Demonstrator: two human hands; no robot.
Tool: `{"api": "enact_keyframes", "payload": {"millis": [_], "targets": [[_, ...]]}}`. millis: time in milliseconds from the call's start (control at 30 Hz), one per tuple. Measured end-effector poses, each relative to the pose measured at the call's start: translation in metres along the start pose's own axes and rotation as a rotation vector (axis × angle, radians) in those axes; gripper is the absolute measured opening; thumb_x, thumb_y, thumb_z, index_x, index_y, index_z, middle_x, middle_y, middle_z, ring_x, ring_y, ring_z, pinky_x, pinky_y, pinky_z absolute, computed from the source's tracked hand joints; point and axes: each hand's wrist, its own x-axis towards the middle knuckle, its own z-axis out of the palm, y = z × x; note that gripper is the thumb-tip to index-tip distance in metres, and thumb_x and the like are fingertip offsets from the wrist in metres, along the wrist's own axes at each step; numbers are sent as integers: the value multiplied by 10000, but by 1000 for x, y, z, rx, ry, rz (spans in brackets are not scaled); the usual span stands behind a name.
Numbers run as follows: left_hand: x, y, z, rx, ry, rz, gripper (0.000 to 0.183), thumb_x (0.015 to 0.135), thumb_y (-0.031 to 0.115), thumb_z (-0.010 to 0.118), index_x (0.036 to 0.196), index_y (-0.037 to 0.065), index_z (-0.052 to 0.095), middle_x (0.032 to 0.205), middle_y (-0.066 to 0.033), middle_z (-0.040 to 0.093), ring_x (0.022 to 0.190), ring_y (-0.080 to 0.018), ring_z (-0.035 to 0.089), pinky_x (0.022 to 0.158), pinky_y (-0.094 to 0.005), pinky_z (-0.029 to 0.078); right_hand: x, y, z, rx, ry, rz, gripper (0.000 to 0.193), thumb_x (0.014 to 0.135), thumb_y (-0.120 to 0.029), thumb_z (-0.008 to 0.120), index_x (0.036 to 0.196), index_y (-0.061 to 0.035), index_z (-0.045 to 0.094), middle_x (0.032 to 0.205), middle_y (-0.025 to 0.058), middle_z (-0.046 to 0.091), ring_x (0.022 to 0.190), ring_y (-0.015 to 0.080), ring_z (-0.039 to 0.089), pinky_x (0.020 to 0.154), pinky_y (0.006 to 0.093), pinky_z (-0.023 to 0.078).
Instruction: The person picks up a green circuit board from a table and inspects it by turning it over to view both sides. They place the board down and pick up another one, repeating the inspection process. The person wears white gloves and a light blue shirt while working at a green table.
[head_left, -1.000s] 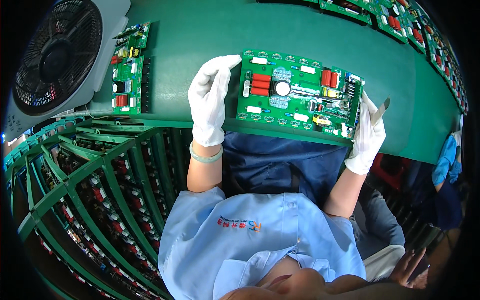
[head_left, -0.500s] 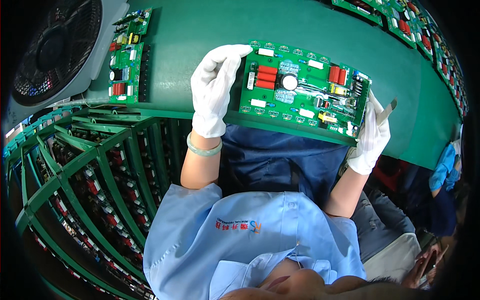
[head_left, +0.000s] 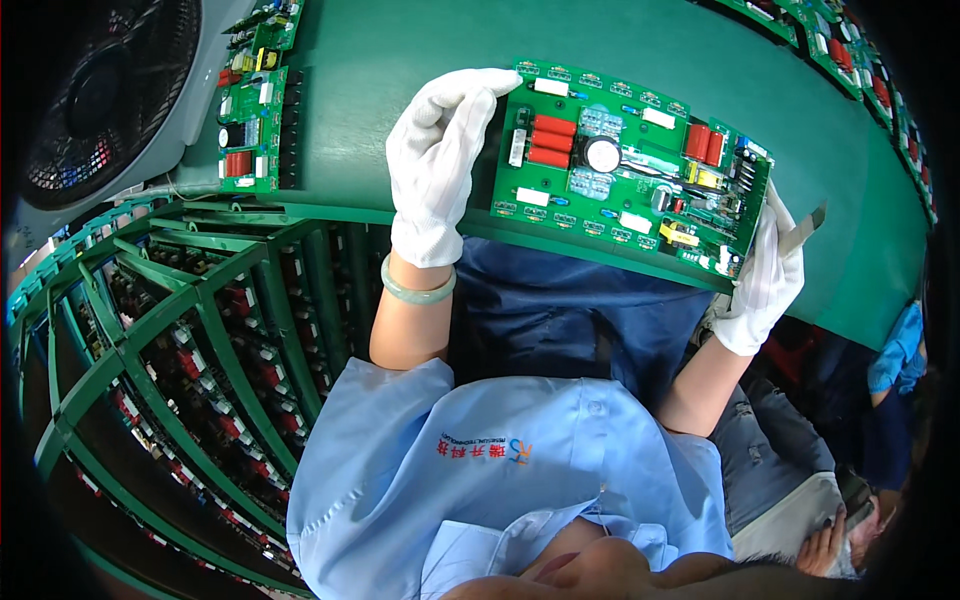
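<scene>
Green circuit board (head_left: pixel 640 170), upper centre of frame, held by opposite ends, probably sparing the components (head_left: pixel 602 154). Left hand (head_left: pixel 436 165): fingers pinched at its corner. Right hand (head_left: pixel 768 268): fingers closed on its right edge (metal blade (head_left: pixel 804 229) tucked there too).

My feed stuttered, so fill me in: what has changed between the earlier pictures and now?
The large green circuit board shifted right and turned slightly clockwise in view; the left gloved hand and right gloved hand moved with it. Nothing was visibly taken up or let go: the right gloved hand still has the metal blade. The other board stayed beside the fan.
</scene>
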Motion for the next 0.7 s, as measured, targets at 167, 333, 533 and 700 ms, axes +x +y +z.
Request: {"api": "enact_keyframes", "payload": {"millis": [167,333,533,700], "targets": [[1,3,0,20,-6,-9,145,957,61,601,1059,20,696,969,20,680,690,1,449,611,-148,356,-1,0,0,-12,-11,-15,287,1000,-50,524,1247,71,605,1152,104,671,906,64,603,798,199,472],[1,3,1,48,-7,-3,145,957,49,596,1056,17,696,993,10,687,693,1,452,613,-147,360,0,0,-1,-25,1,-25,287,1000,-51,522,1245,75,604,1170,118,665,960,89,610,837,214,474],[-1,6,2,56,7,-12,145,957,45,594,1055,16,697,1001,7,689,695,2,454,609,-146,358,-1,0,-3,-63,-10,-13,287,1000,-48,518,1243,81,601,1188,123,658,981,103,609,866,229,470],[0,5,1,64,-9,-28,144,960,51,593,1059,18,692,999,4,689,690,4,449,600,-147,353,1,5,-3,-44,-5,-63,286,998,-46,521,1242,78,604,1157,114,666,930,83,603,816,213,468]]}}
